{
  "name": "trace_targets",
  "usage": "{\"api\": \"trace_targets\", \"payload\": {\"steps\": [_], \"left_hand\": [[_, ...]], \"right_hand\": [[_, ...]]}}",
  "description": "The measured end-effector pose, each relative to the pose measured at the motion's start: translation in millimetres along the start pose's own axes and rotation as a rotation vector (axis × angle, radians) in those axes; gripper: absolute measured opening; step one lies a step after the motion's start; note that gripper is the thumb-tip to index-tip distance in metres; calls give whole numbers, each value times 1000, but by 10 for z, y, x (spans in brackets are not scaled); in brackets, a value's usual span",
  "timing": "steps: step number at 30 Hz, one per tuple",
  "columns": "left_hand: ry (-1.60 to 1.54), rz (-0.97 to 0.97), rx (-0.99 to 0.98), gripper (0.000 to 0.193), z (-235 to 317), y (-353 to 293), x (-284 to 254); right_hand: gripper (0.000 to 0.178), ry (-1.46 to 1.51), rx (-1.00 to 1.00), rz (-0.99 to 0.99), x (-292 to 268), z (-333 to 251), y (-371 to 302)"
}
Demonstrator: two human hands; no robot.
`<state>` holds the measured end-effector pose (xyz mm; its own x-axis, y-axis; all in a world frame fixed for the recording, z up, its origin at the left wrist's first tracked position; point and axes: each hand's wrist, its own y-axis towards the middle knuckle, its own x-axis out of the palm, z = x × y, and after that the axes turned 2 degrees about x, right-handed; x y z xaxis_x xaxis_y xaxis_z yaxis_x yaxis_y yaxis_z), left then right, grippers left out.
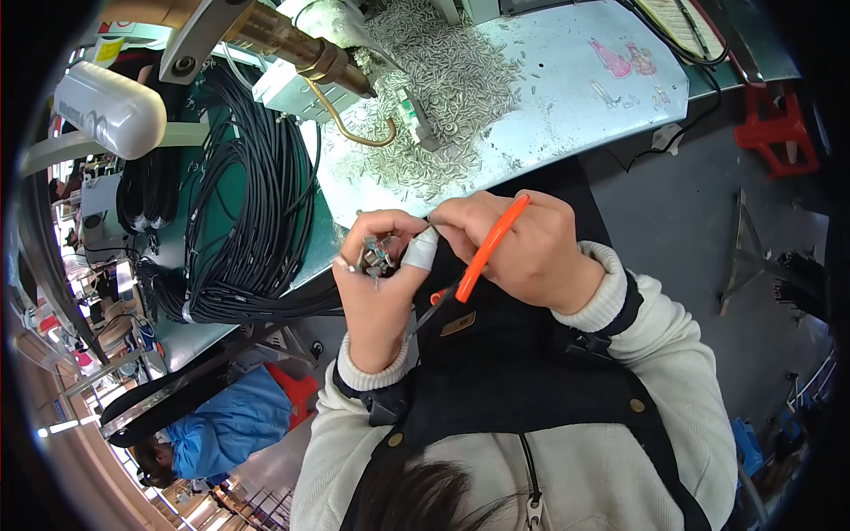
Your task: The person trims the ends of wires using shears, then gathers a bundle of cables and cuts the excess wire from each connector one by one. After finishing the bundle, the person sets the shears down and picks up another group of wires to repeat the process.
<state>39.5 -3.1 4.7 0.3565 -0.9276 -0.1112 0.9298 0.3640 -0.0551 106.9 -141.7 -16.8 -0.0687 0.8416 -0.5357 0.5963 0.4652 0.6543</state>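
My left hand (379, 305) is closed around several small silver metal connectors (381, 254), cupped in its palm. A white wrap (421, 249) covers the thumb tip, which is pressed against the index finger. My right hand (542, 257) grips a pair of orange-handled pliers (486, 251); their dark metal end points down toward my left wrist. The right fingertips meet the left thumb and finger in front of my dark apron. Whatever is pinched where they meet is too small and hidden to make out.
A heap of small silver metal pieces (443, 88) covers much of the white work surface (567, 106). Above it hangs a machine with a brass-coloured cylinder (279, 37). Coiled black cables (239, 212) lie at left. A person in blue (235, 420) sits lower left; a red stool (775, 133) stands far right.
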Motion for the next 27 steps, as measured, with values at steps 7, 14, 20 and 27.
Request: {"api": "trace_targets", "payload": {"steps": [7,14,20,27], "left_hand": [[57,116,156,16,24,-24,87],[-565,-153,-243,18,74,26,-77],[-330,-35,-128,18,139,24,-14],[-166,-31,-146,18,180,167,-69]], "right_hand": [[10,699,532,-27,48,-88,9],[16,838,616,-182,-74,-47,6],[25,207,523,-456,-155,-14,-15],[26,143,474,-415,5,23,-126]]}}
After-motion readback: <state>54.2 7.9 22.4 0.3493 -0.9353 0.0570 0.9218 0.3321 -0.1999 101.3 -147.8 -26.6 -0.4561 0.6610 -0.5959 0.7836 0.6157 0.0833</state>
